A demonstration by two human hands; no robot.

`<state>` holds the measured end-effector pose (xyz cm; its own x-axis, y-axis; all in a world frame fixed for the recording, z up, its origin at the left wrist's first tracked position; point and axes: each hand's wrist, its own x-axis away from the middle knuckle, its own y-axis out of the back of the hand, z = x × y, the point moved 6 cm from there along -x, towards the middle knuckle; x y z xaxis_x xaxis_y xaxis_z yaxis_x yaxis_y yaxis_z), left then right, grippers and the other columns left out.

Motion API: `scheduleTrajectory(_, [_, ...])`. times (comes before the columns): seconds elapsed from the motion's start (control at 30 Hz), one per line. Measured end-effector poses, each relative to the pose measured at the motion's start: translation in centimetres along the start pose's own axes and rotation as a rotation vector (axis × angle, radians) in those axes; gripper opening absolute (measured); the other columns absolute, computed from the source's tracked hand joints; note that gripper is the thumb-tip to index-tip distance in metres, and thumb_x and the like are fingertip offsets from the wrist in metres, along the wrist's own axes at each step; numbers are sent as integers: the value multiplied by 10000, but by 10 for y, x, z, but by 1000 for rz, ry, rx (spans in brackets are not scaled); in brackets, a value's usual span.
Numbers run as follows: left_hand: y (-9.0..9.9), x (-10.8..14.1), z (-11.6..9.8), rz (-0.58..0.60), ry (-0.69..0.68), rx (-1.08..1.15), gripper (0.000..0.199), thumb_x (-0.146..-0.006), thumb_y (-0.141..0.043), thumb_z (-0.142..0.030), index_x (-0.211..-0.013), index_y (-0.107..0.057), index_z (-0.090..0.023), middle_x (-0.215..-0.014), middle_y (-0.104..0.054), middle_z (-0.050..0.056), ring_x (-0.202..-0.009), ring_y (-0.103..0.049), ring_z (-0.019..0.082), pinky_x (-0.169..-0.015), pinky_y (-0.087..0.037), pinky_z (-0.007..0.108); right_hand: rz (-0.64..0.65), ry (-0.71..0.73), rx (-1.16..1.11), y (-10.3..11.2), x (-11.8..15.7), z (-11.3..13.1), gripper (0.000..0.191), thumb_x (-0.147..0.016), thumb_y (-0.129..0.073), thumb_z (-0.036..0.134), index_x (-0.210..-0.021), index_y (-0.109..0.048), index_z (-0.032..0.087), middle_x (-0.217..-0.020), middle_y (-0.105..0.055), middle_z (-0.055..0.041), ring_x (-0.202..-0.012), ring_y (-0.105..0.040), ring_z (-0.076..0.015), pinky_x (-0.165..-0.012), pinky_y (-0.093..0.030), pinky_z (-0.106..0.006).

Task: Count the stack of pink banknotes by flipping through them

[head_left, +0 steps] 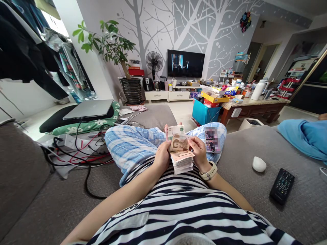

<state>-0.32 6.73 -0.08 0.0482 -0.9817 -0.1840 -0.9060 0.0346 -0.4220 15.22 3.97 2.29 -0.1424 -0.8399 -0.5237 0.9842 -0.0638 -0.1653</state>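
Head view: wad of banknotes (183,166) held between the knees of plaid trousers (135,141).
Gripping the wad's left side with the left hand (162,156), thumb in front, fingertips partly visible past the far edge; forearm aslant from lower left. Pinching the right edge of the top note (180,144) between thumb and finger of the right hand (199,150), turned inward. With the wad's long axis outward from the striped shirt (184,200), far end slightly left, layered near end toward the torso.
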Motion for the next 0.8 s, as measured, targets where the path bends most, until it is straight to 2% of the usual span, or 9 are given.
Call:
scheduleTrajectory(0.17, [-6,4,-3,60,67,100,195,-672,-687,-362,-707,-706,-171,-743,-720,34,-783,-656,244,-759,-517,356,-4,15,-55,1,0,-1,330,-881,-569,416,-631,-520,207,-568,-456,31,-548,-398,-121,-549,-308,-279])
scheduleTrajectory(0.37, [-6,3,3,35,103,194,241,-642,-733,-343,-790,-711,-154,-803,-740,52,-828,-679,267,-793,-518,380,44,-37,-115,-3,1,-4,299,-897,-549,430,-703,-581,205,-538,-524,21,-507,-421,-121,-531,-309,-280])
scheduleTrajectory(0.6, [-14,8,0,106,173,246,312,-615,-770,-290,-903,-733,-177,-831,-751,53,-854,-694,278,-795,-528,395,-119,-59,-38,6,-3,-7,254,-828,-639,397,-698,-549,198,-615,-502,33,-582,-441,-115,-579,-352,-264])
scheduleTrajectory(0.8, [-12,9,2,129,173,203,283,-611,-791,-285,-859,-725,-165,-803,-746,57,-789,-697,258,-781,-526,389,-99,-44,-22,5,-3,-6,284,-845,-607,409,-669,-524,202,-587,-452,39,-560,-383,-114,-552,-323,-264])
